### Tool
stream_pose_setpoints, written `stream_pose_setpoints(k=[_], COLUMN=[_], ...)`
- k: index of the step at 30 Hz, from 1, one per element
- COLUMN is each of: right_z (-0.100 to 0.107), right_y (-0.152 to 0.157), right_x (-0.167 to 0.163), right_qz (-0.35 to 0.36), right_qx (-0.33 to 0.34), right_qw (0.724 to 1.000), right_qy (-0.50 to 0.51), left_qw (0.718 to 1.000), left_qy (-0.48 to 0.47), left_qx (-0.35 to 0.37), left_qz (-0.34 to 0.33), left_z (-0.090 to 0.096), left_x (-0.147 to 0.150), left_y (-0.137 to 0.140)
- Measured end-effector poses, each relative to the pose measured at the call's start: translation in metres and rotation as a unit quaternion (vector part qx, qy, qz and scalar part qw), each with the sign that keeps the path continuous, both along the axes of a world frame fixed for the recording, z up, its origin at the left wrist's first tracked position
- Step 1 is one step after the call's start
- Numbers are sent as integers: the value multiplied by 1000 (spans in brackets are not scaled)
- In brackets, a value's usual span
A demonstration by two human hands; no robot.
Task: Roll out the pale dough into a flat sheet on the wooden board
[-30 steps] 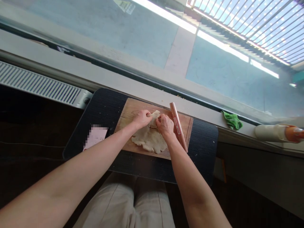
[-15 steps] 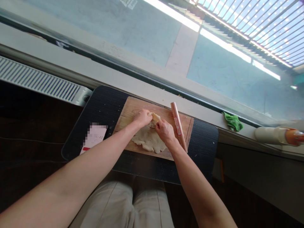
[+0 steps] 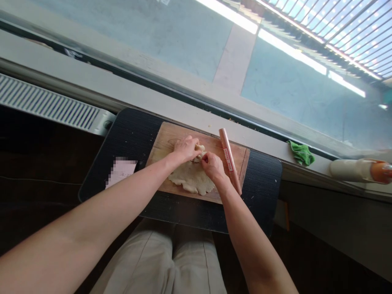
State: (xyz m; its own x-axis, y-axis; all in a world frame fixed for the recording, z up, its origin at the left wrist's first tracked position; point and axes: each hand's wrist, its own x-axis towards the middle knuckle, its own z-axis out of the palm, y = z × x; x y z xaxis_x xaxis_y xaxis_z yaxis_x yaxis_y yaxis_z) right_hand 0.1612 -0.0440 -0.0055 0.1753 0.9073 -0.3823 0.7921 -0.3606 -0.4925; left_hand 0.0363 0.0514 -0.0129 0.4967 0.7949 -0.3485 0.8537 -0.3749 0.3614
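Dough (image 3: pixel 192 181): flat, ragged-edged sheet on wooden board (image 3: pixel 162 139), atop black surface (image 3: pixel 130 134) | left hand (image 3: pixel 186 148): fingers clamped on raised dough at far side | right hand (image 3: pixel 212 165): fingers pinched on dough just beside | rolling pin (image 3: pixel 229 157): lies along board's right side.

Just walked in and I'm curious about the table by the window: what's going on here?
A person is handling dough spread on a wooden board. The left grip and right grip both pinch a raised bit of it near its far side; whether that bit is torn loose isn't clear. A rolling pin lies untouched on the board's right part.
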Motion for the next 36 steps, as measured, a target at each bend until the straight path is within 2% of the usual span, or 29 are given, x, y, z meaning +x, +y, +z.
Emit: stream_pose_setpoints(k=[2, 7, 9, 13, 15, 18, 20, 22, 25, 27, 29, 30, 33, 36], right_z=[2, 14, 9, 0, 2, 8, 8, 7, 6, 11, 21, 26, 33, 23], right_y=[1, 12, 18, 24, 22, 15, 11, 10, 12, 10, 1, -6, -31, -53], right_x=[0, 16, 16, 13, 13, 7, -4, -16, -23, -12, 10, 23, 60, 77], right_qz=[-2, -34, -49, -55, -42, -12, -4, -6, -5, 4, -24, -54, -145, -155], right_qx=[-12, -12, -23, -66, -65, -50, -57, -75, -87, -84, -54, -29, 31, 12], right_qw=[1000, 998, 998, 996, 997, 998, 998, 997, 996, 996, 996, 996, 987, 982], right_qy=[15, 45, 23, -1, 13, 36, 17, -18, -24, 33, 71, 58, -64, -105], left_qw=[1000, 989, 987, 990, 988, 978, 974, 974, 980, 983, 983, 983, 980, 973], left_qy=[-3, -77, -113, -130, -131, -121, -113, -111, -109, -92, -70, -61, -55, -75], left_qx=[9, -125, -114, -40, -65, -140, -168, -171, -128, -99, -87, -85, -89, -104], left_qz=[0, -7, -7, 30, 56, 92, 98, 101, 107, 121, 143, 151, 167, 192], left_z=[1, 6, 4, 1, 2, 4, 4, 3, 1, 2, 5, 7, 10, 8], left_x=[-2, -4, -2, 4, -1, -22, -36, -43, -40, -37, -38, -39, -44, -42], left_y=[2, 15, 15, 10, 13, 20, 21, 19, 10, 6, 5, 5, 5, 2])
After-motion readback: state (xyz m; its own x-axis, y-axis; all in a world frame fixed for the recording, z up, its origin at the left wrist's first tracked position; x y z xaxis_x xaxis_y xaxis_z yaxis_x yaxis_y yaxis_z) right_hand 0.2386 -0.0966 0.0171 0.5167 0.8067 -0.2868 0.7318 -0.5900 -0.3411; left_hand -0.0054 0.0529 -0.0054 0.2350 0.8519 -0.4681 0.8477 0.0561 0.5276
